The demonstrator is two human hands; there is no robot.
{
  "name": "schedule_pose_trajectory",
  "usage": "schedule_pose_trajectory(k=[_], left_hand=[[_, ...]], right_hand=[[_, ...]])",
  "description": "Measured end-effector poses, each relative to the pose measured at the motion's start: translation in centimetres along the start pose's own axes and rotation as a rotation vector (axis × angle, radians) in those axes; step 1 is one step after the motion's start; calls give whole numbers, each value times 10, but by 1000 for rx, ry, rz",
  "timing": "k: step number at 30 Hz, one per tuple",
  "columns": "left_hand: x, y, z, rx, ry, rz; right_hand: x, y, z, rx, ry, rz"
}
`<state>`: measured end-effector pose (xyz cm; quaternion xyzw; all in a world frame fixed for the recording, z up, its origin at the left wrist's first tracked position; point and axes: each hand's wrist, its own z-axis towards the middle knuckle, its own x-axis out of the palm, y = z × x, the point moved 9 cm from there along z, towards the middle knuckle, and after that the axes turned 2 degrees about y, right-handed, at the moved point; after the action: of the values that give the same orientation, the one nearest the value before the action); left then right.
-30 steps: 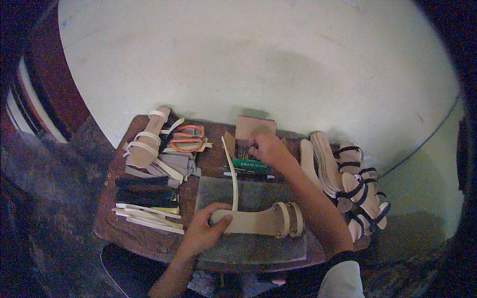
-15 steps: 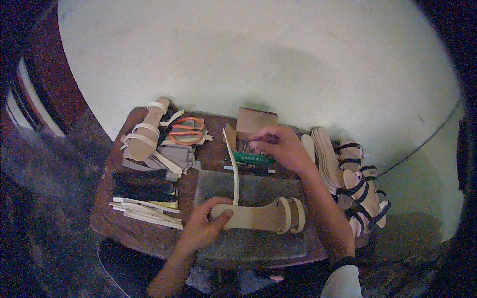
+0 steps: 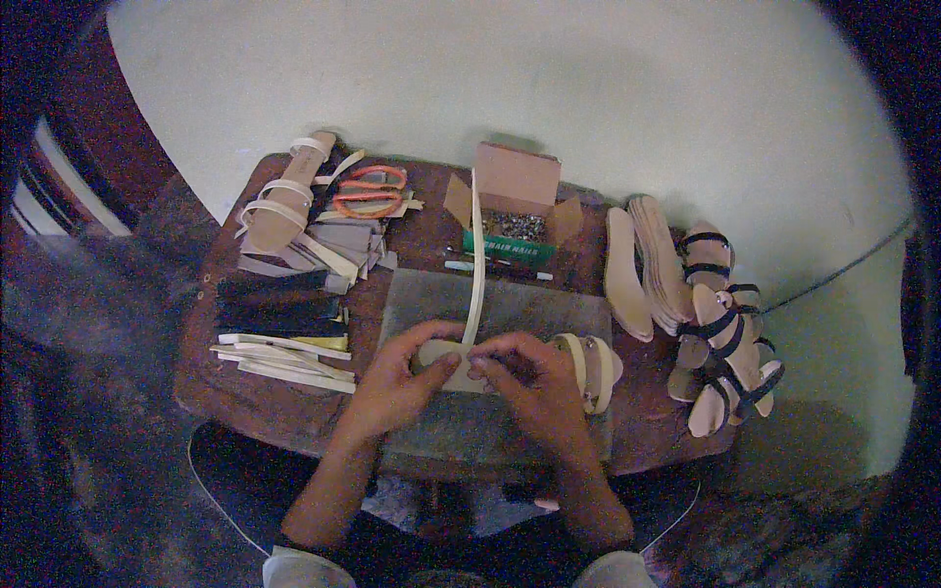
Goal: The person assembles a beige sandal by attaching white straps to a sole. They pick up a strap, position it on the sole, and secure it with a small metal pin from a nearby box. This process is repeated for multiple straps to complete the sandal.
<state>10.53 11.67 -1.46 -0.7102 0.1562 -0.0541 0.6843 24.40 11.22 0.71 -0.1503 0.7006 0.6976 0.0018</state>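
Note:
A beige sandal [image 3: 594, 374] with two cream toe straps lies crosswise over a grey mat. My left hand [image 3: 404, 380] grips its heel end, thumb on top and fingers around the far edge. From that heel a long cream strap [image 3: 477, 257] rises away from me, its far end loose. Beside the strap's base, my right hand [image 3: 531, 384] pinches thumb and fingertips together over the sole; whatever is between them is too small to make out. Beyond the mat stands an open green box [image 3: 512, 249] of small metal nails [image 3: 515, 226].
Orange-handled scissors [image 3: 371, 191], a finished cream sandal [image 3: 284, 201] and grey pieces [image 3: 343, 242] occupy the left. Nearer are black strips [image 3: 279, 304] and cream strips [image 3: 284, 363]. Stacked soles [image 3: 657, 265] and black-strapped sandals [image 3: 725, 333] fill the right. A pen [image 3: 498, 270] lies before the box.
My right hand has come from the nail box down to the sandal's heel, beside my left hand. The left keeps its hold. The view has shifted, so the table sits higher.

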Motion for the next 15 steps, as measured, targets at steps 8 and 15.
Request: schedule_pose_trajectory(k=[8, 15], left_hand=[[-2, 1, -1, 54, -68, 38], [-1, 7, 0, -12, -44, 3]], right_hand=[[-4, 10, 2, -192, -64, -372], [-6, 9, 4, -190, -119, -443]])
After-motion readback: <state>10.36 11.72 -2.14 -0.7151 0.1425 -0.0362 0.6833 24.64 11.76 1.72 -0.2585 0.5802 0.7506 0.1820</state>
